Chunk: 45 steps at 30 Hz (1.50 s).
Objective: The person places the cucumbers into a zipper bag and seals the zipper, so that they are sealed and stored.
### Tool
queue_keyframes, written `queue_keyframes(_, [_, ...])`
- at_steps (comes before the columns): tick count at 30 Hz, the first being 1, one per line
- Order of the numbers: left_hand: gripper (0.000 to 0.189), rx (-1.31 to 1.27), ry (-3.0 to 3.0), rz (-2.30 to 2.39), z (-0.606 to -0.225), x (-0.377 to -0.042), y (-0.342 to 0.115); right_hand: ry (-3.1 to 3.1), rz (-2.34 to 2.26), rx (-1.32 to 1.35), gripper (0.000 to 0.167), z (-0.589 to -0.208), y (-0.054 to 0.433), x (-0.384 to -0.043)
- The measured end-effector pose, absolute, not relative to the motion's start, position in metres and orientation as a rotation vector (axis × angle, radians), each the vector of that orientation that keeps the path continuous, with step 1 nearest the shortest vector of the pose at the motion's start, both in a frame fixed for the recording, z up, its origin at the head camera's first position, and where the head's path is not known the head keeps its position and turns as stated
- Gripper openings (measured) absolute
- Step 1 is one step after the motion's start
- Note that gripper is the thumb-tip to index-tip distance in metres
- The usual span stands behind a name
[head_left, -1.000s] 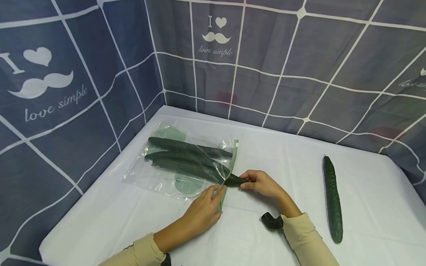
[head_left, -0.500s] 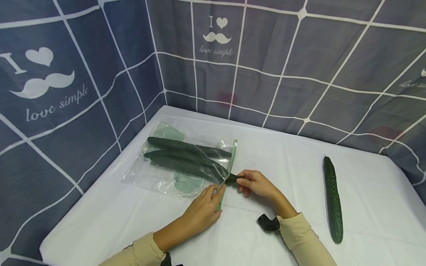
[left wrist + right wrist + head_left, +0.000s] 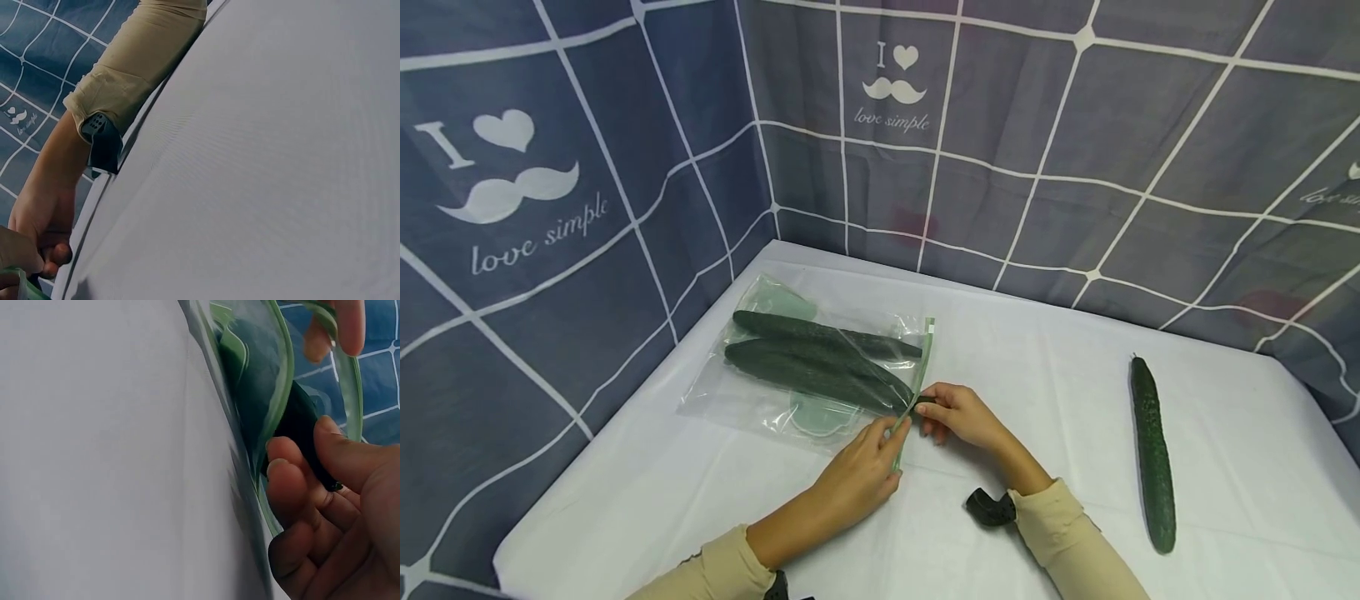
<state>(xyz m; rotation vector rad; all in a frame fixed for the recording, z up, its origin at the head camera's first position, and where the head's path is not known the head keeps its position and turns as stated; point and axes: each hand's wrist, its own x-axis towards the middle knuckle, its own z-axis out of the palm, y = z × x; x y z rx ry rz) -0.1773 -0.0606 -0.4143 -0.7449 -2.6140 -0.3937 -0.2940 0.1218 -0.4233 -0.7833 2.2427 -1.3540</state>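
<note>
A clear zip bag (image 3: pixel 730 390) with green patches and a green zip edge lies on the left of the table, its mouth facing right. Inside it are dark green cucumbers (image 3: pixel 820 333) lying side by side. My left hand (image 3: pixel 859 479) pinches the green edge of the mouth near its lower end. My right hand (image 3: pixel 962 417) pinches the thin end of one cucumber (image 3: pixel 304 425) right at the mouth, most of its length inside the bag. In the right wrist view the mouth gapes around that cucumber. Another cucumber (image 3: pixel 1153 454) lies alone at the right.
A white cloth (image 3: pixel 1037 350) covers the table. Grey-blue curtains with white grid lines (image 3: pixel 1000 100) hang along the back and left edges. Black wrist devices (image 3: pixel 990 507) sit at both beige cuffs.
My right hand has moved left, pushing the cucumber deeper into the bag, so only its thin end sticks out. The left hand stays at the bag's mouth.
</note>
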Motion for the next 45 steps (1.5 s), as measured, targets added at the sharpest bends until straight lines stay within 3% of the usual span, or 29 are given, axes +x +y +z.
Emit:
queue_keyframes(5, [0.062,-0.758,-2.593,-0.400,-0.414,-0.177,-0.063,2.230,-1.348,-0.790,0.022,-0.422,0.114,-0.293])
queue_keyframes(15, [0.058,-0.776,-2.570,-0.490,-0.413,-0.177,-0.064,2.019,-1.425,-0.708,0.031,-0.433,0.099,-0.294])
queue_keyframes(31, [0.055,-0.795,-2.603,-0.510,-0.411,-0.177,-0.066,2.613,-1.111,-0.772,0.026,-0.429,0.091,-0.306])
queue_keyframes(39, [0.058,-0.782,-2.605,-0.474,-0.414,-0.179,-0.065,2.409,-1.069,-0.952,0.013,-0.426,0.114,-0.312])
queue_keyframes(45, [0.057,-0.783,-2.644,-0.489,-0.415,-0.178,-0.066,2.396,-1.040,-1.038,0.018,-0.427,0.118,-0.315])
